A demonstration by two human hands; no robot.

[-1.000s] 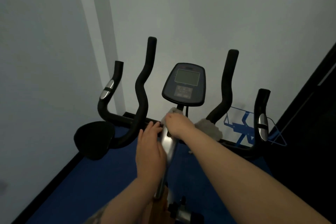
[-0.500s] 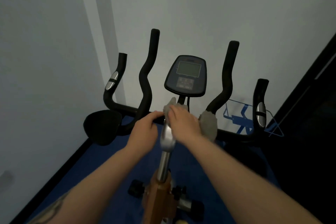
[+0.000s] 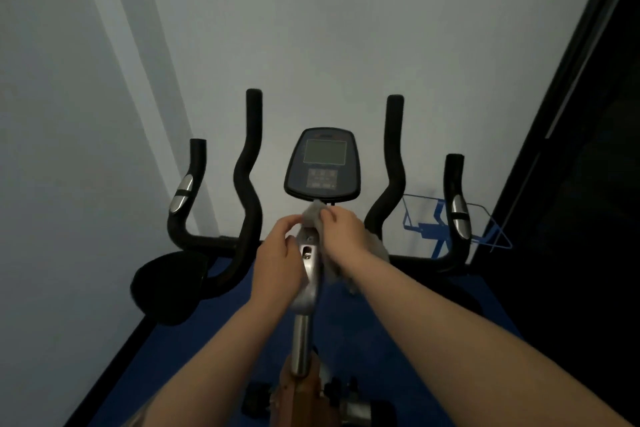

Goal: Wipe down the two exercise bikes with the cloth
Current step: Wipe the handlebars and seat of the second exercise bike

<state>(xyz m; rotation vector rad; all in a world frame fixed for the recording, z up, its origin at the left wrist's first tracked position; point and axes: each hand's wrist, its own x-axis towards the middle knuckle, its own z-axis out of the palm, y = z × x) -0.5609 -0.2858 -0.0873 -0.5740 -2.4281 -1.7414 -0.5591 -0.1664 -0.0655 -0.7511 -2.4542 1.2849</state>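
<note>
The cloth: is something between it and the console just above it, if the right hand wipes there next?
Nothing visible. The right hand holds the cloth directly under the console, beside the silver stem.

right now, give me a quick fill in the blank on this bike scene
1. The right hand holds a grey ____ against the silver stem.
2. The console sits between two ____ handlebars.
3. The left hand is ____ of the stem.
4. The floor mat is ____.

Missing: cloth; black; left; blue
</note>
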